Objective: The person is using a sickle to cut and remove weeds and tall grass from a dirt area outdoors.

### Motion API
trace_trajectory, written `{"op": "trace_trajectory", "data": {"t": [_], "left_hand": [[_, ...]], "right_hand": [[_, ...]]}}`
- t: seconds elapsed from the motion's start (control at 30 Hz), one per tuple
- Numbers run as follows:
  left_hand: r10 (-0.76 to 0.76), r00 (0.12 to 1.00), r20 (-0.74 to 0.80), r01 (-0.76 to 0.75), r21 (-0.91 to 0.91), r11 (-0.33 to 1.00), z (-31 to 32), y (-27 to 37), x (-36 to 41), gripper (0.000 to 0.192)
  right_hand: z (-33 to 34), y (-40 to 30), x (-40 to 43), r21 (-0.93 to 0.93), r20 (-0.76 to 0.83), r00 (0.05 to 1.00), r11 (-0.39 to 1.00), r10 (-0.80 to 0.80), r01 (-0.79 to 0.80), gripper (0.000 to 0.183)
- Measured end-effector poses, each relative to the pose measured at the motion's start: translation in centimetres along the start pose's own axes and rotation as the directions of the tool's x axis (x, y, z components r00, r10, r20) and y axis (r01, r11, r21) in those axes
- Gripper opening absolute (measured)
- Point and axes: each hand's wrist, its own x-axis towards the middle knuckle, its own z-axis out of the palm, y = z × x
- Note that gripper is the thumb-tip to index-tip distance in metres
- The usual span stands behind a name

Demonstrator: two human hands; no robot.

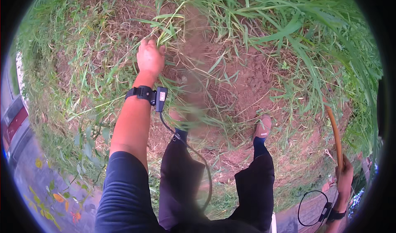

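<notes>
My left hand is closed around a bunch of long green grass stalks, which stick out above the fingers over the weedy ground. A black strap with a small cabled device sits on that wrist. Far to the right, my right hand grips a long curved orange-brown handle; its far end is lost among the grass, so what it belongs to is hidden. Another black strap with a looped cable is on the right wrist.
My shoe stands on bare reddish soil strewn with cut or loose grass. Tall grass rises at the upper right. A leafy plant with orange flowers and grey paving lie at the lower left.
</notes>
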Motion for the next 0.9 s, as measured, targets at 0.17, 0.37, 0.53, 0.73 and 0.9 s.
{"op": "trace_trajectory", "data": {"t": [0.17, 0.37, 0.53, 0.73, 0.9], "left_hand": [[0.013, 1.000, -0.024, -0.014, -0.027, 1.000, 2.6, -3.2, 4.5, 0.040], [-0.078, 0.993, 0.083, 0.094, -0.207, 0.974, 5.0, -2.0, 7.3, 0.045], [-0.132, 0.991, 0.001, 0.126, -0.312, 0.942, 6.9, -2.7, 8.1, 0.050], [-0.280, 0.926, 0.254, 0.372, -0.746, 0.552, 7.9, -3.1, 8.6, 0.039], [-0.304, 0.927, 0.219, 0.325, -0.873, 0.364, 5.5, 0.3, 7.4, 0.018]], "right_hand": [[0.8, 1.8, 0.4, 0.022, -0.105, 0.994, 1.000, -0.009, 0.012, 0.054], [0.8, -0.2, 0.1, -0.105, -0.081, 0.995, 0.992, 0.063, -0.071, 0.054], [1.2, -1.4, -0.1, -0.070, -0.059, 0.986, 0.985, 0.157, -0.161, 0.054], [1.7, -3.2, -0.3, 0.011, -0.034, 0.981, 0.981, 0.193, -0.193, 0.058], [1.2, -1.4, -0.3, -0.015, -0.076, 0.989, 0.991, 0.129, -0.130, 0.058]]}}
